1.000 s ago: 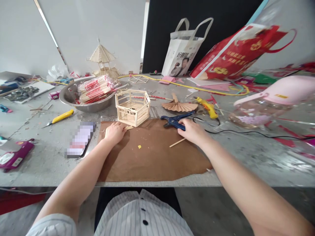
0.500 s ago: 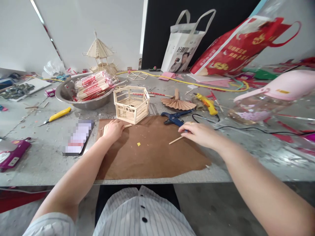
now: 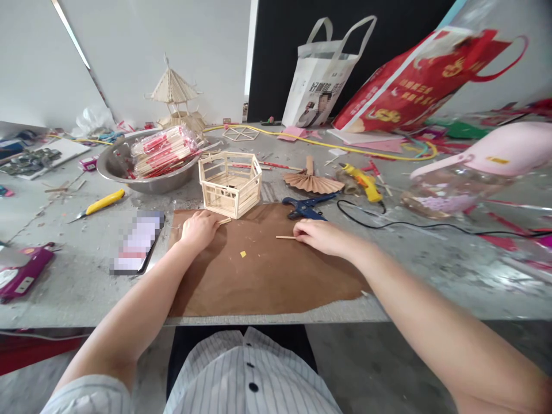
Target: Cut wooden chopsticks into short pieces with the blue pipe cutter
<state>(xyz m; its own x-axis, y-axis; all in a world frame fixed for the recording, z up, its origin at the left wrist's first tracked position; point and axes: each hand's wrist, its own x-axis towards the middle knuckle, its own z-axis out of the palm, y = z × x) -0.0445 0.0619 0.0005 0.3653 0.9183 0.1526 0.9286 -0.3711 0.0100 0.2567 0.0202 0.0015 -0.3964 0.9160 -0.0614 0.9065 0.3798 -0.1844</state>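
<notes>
First: Your grey table (image 3: 414,282) runs back to a pale wall (image 3: 164,34) and a black panel (image 3: 276,63), with a brown mat (image 3: 267,282) laid along your edge.

Second: On that mat, your right hand (image 3: 321,236) is closed in a pinch on a thin stick (image 3: 284,237). It points left from your fingertips, near the blue cutter (image 3: 307,208).

First: Your left hand (image 3: 200,229) rests low, fingers together, at the mat's far left, just beside the open wooden frame (image 3: 228,195). A short stick (image 3: 225,221) pokes out past your fingertips.

Second: I can't tell whether you grip that one or only press it down; your fingers cover the rest.

First: Your thin stick looks dry, light and stiff, likely to snap if bent hard. It probably won't slip much, but it could roll under a loose finger, so a pinch near one end suits it.

Second: Treat the frame as light and fragile; its slim bars look easy to crack. If you touch it, take it low, by the corner posts, rather than by the thin top rails.

First: What's hard to make out?

Second: Your right thumb, mostly, and the stick's far end inside your grip. The cutter's near end disappears by your hand, the phone (image 3: 140,241) is blurred out, and the pink-lidded bottle (image 3: 495,152) is cut off at the right.
</notes>
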